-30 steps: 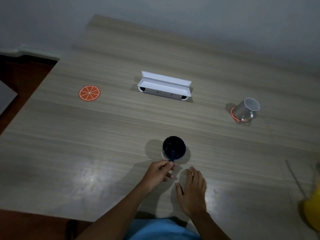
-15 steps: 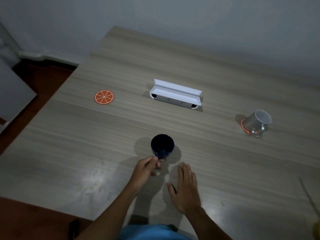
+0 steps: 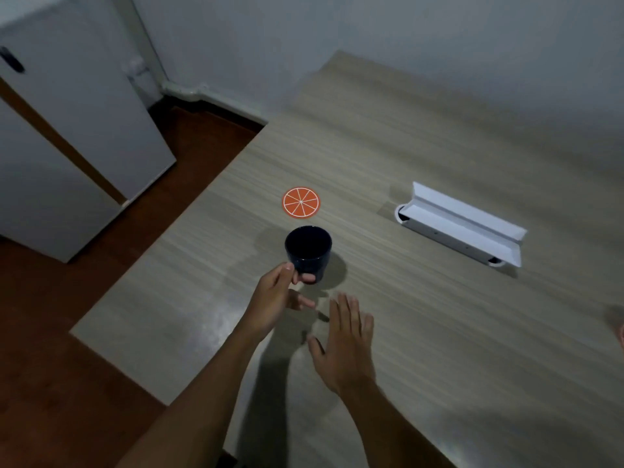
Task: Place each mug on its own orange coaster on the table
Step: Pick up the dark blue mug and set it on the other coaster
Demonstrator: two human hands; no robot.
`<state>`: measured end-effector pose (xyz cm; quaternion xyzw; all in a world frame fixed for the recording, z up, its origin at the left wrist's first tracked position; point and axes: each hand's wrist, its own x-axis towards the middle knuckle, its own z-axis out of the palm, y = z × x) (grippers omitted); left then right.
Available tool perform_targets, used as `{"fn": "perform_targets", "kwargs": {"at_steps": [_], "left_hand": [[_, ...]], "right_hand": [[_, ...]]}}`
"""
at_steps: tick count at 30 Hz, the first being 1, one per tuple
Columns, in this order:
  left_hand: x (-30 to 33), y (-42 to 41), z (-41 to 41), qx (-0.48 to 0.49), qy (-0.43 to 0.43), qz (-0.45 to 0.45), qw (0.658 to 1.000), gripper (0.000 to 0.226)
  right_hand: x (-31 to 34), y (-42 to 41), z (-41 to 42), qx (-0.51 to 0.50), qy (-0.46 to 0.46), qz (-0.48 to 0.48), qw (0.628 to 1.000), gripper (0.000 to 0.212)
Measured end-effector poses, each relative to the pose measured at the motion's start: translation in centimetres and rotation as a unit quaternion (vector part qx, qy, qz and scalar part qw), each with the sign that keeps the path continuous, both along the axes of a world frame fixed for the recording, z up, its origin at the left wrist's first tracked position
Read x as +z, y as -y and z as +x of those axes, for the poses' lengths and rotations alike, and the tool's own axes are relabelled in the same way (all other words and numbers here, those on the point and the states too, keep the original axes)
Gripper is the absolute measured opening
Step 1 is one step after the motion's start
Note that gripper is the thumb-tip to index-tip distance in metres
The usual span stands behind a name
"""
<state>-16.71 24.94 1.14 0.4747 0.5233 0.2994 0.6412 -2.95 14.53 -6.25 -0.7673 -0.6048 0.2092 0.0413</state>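
Note:
A dark blue mug (image 3: 308,251) hangs upright just above the wooden table (image 3: 422,315), held by its handle in my left hand (image 3: 277,298). The orange-slice coaster (image 3: 301,202) lies flat on the table a short way beyond the mug, bare and apart from it. My right hand (image 3: 344,339) hovers palm down over the table to the right of and nearer than the mug, fingers spread, holding nothing. The second mug and its coaster are out of view.
A white folded-open box (image 3: 461,226) lies on the table to the right of the coaster. The table's left edge drops to a reddish wooden floor (image 3: 50,332). A white cabinet (image 3: 67,136) stands on the floor at the far left.
My left hand has carried the blue mug leftward and away from me, close to the orange coaster. The view has swung left, so the silver mug on its coaster has dropped out of view.

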Motion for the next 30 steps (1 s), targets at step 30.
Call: {"fn": "perform_targets", "kwargs": {"at_steps": [30], "left_hand": [[-4.5,-15.8,4.3,0.069,-0.030,0.040,0.996,0.033]], "right_hand": [[-2.9,-0.9,0.4,-0.031,0.005,-0.003,1.000,0.086]]}}
